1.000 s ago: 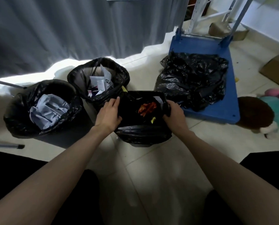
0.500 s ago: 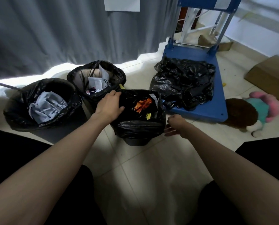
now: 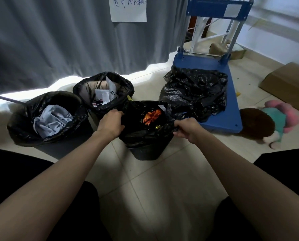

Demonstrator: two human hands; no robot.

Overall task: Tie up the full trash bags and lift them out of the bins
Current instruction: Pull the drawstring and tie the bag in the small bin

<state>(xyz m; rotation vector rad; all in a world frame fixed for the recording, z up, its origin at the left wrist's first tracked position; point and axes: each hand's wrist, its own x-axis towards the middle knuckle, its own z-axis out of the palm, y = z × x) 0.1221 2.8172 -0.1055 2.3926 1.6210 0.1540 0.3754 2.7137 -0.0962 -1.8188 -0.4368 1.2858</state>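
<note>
Gripping the black trash bag (image 3: 145, 136) between them, my left hand (image 3: 111, 123) holds its left rim and my right hand (image 3: 187, 128) pinches its right.

— What's different with the right hand (image 3: 187, 130)?

— Half a second ago it hung off the bin, down at the 4 o'clock side, holding nothing. Now it has come back up and pinches the crinkled black plastic trash bag (image 3: 145, 134) at its 3 o'clock rim.

— And the left hand (image 3: 110, 123)?

— A second ago its fingers (image 3: 116, 112) lay fairly flat over the 9 o'clock rim. Now they curl round the plastic there.

— The bag itself?

— Its right edge, let go for a moment, is gathered in the grip again.

— Anything else?

— The view has tipped upward: a white paper sheet with handwriting (image 3: 128, 8) on the curtain now shows.
</note>
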